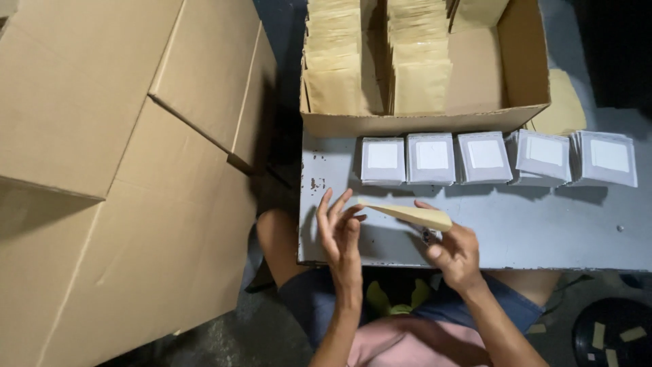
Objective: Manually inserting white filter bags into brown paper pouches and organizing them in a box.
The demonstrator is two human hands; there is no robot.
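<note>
My right hand (454, 250) holds a flat tan paper envelope (411, 214) by its right end, tilted edge-on over the grey metal table (536, 231). My left hand (339, 231) is raised beside the envelope's left tip, fingers spread, fingertips close to or just touching it. Behind the hands, along the table, stand several stacks of small grey-and-white packets (483, 158). Beyond them sits an open cardboard box (523, 61) holding rows of upright tan envelopes (420, 61).
Large closed cardboard boxes (102, 170) fill the left side, right beside the table's left edge. A loose tan envelope (567, 109) lies behind the box at right. A dark round container (614, 333) with paper scraps sits on the floor at lower right.
</note>
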